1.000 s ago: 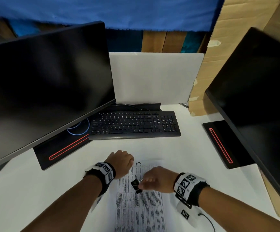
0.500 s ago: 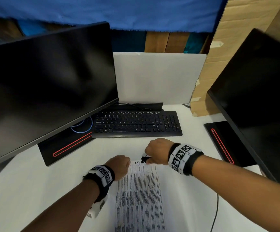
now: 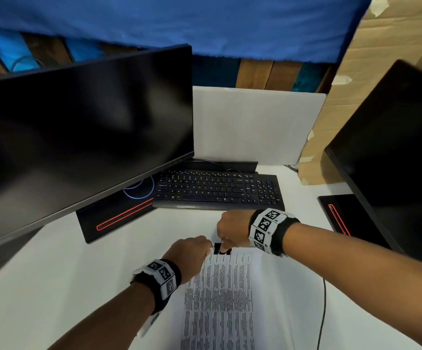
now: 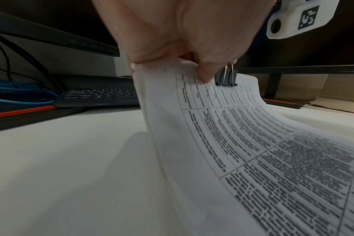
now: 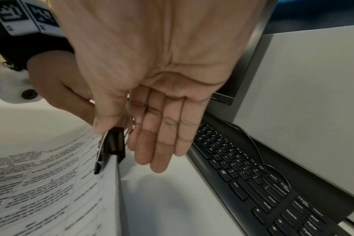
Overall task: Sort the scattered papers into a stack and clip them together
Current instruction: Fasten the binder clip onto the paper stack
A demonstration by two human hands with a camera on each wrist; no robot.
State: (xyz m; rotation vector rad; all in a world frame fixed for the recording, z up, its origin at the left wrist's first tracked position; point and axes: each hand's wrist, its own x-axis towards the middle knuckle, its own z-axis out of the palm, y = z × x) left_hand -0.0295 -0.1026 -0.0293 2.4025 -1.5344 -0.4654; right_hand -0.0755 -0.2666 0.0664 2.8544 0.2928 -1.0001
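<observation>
The left hand (image 3: 192,251) pinches the top edge of the stack of papers (image 3: 217,299) and lifts that edge off the white desk (image 3: 53,286). Just to its right, the right hand (image 3: 232,227) pinches the wire handles of the black binder clip (image 4: 226,78) with thumb and first finger, while its other fingers (image 5: 166,143) hang straight. The clip sits on the top edge of the papers, right beside the left thumb. The rest of the papers curve down and lie on the desk below both hands. Beyond the right hand is a black keyboard (image 3: 217,189). A dark monitor (image 3: 78,135) stands past the left hand.
</observation>
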